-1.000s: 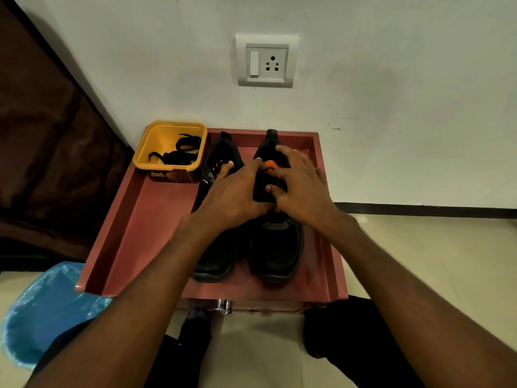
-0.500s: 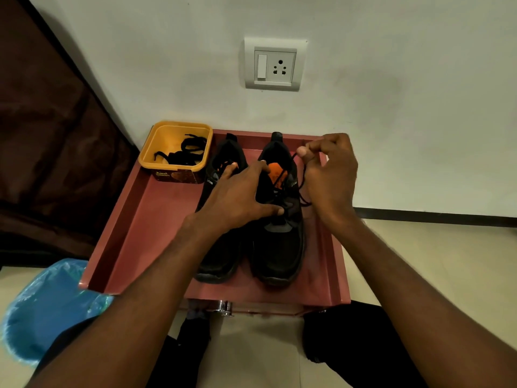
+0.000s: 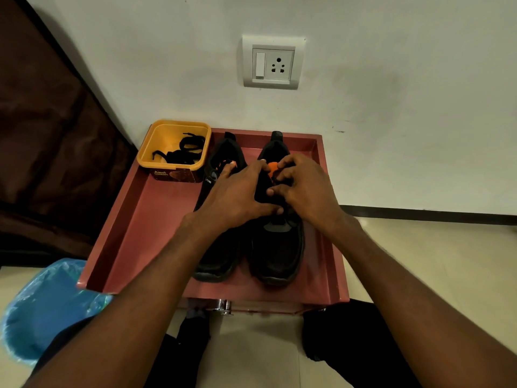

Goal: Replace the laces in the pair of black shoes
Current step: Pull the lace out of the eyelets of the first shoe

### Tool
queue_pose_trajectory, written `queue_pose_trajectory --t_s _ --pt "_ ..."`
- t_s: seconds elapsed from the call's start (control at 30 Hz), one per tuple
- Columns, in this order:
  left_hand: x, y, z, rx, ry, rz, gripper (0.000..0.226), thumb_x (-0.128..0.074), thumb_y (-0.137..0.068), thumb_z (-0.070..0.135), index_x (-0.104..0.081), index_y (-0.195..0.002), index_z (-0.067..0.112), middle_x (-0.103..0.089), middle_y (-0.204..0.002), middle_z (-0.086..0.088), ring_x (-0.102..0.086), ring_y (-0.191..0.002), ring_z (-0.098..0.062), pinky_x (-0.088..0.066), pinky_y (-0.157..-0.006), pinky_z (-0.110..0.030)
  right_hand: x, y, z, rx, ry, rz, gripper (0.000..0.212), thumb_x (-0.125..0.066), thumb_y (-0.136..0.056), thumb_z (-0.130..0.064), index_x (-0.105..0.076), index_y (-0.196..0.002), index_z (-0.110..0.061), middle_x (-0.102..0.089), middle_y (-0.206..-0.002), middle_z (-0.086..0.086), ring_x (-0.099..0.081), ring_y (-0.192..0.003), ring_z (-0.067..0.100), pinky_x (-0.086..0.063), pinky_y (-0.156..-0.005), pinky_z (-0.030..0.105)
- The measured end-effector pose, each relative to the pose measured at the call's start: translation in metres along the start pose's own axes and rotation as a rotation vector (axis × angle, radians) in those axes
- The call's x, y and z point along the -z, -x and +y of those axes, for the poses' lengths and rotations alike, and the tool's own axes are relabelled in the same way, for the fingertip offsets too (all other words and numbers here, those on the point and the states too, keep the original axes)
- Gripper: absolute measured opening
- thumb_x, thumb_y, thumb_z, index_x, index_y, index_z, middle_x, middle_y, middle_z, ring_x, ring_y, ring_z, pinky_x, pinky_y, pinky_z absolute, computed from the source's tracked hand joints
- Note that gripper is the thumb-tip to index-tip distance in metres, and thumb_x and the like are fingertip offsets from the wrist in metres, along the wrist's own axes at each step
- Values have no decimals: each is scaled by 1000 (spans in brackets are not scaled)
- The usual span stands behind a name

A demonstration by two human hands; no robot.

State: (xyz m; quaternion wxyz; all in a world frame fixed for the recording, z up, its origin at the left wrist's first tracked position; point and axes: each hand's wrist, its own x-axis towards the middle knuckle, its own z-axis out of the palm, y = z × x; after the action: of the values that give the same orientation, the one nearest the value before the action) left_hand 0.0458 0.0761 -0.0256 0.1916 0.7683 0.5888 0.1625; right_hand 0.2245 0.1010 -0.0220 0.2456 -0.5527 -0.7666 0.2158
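Right shoe (image 3: 275,247) long axis 6-to-12, toe at 6. Right hand (image 3: 306,189) curled at laces, 12 end; grip unclear. Left hand (image 3: 237,196) flat, pressing from 9.

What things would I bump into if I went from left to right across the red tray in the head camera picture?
Yellow tub with black laces inside → left black shoe → right black shoe → the tray's right wall.

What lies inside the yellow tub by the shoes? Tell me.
Inside the yellow tub lies a loose tangle of black laces. The tub's near wall hides the front of its floor, so anything lying there cannot be seen.
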Motion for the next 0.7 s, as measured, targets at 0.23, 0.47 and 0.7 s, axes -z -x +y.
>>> queue_pose_trajectory --t_s 0.23,0.47,0.7 --pt "4 2 2 20 -7 4 95 -79 -75 65 -37 -149 22 -50 -155 0 -50 -139 -20 -6 -129 -43 16 -4 -1 -76 -130 282 9 -74 -92 -22 -79 -93 -15 -65 -94 -11 -59 -85 3 -50 -80 23" --pt "4 1 1 33 12 -2 92 -79 -76 64 -36 -146 24 -48 -156 0 -49 -140 -20 -5 -129 -44 25 -4 -5 -423 -1001 222 17 -50 -109 -20 -61 -110 -7 -77 -91 11 -76 -87 24 -61 -80 31" --pt "1 1 -1 25 1 1 96 -78 -77 64 -32 -151 23 -50 -155 1 -49 -140 -17 -9 -128 -47 13 3 -6 -22 -6 -85 31 -70 -98 -22 -67 -129 -21 -56 -106 -6 -56 -91 8 -42 -76 18"
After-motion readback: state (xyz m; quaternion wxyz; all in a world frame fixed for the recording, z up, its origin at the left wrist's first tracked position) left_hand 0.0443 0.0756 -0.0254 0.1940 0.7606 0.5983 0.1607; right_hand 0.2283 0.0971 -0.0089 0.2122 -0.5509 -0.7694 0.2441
